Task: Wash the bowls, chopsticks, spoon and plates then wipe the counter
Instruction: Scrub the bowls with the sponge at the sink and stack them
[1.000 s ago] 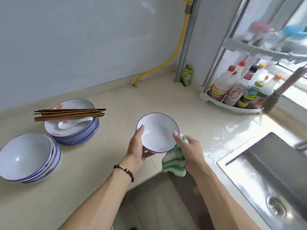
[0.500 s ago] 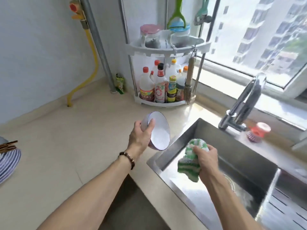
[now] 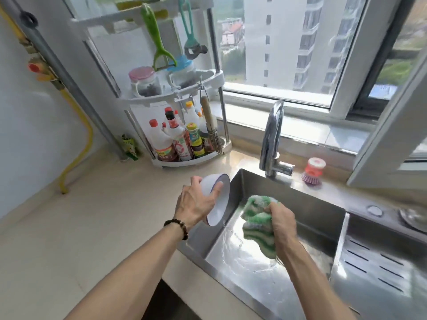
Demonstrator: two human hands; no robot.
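Left hand (image 3: 196,204): gripping the white blue-rimmed ceramic bowl (image 3: 217,199), tilted on edge, at frame centre over the steel sink (image 3: 300,204) rim.
Right hand (image 3: 280,220): clutching the green-and-white striped dishcloth (image 3: 256,218) above the basin.
Risk: the bowl is probably slipping if wet, chipping against steel.

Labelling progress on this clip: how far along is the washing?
Nothing looks washed yet. In hand: the left hand grips a white blue-rimmed bowl tilted at the steel sink edge; the right hand clutches a green-and-white striped cloth over the basin. The chrome tap shows no water. Everything remains.
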